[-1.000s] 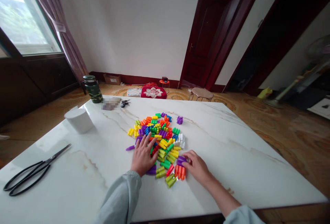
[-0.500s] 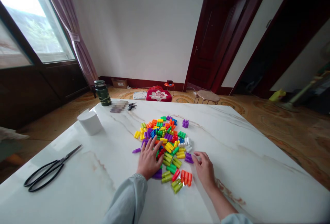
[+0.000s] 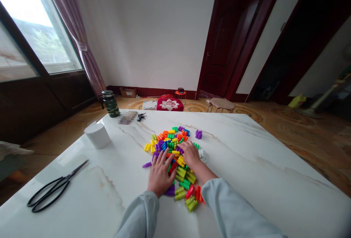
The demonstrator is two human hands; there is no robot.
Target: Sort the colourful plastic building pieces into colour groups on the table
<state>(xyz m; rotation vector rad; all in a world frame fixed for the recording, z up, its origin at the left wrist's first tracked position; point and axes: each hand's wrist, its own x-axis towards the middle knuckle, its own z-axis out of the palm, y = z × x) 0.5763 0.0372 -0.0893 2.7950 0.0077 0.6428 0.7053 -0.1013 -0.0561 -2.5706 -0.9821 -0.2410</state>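
A heap of small coloured plastic blocks (image 3: 171,141) lies in the middle of a white marble table (image 3: 260,179). My left hand (image 3: 160,174) rests flat on the heap's near left side, fingers spread, holding nothing. My right hand (image 3: 190,154) reaches over the middle of the heap with its fingers curled down onto the blocks; what they grip, if anything, is hidden. A lone purple block (image 3: 146,165) lies left of my left hand and a purple cluster (image 3: 198,134) sits apart at the heap's far right.
Black scissors (image 3: 53,188) lie at the table's left edge. A white cylinder (image 3: 97,135), a camouflage bottle (image 3: 110,103) and keys (image 3: 140,116) stand at the far left corner. Beyond the table are a red cushion (image 3: 169,104), a small stool (image 3: 221,103) and dark doors.
My right hand has moved from the heap's near right edge up and left onto the middle of the heap. My left hand has stayed on the blocks.
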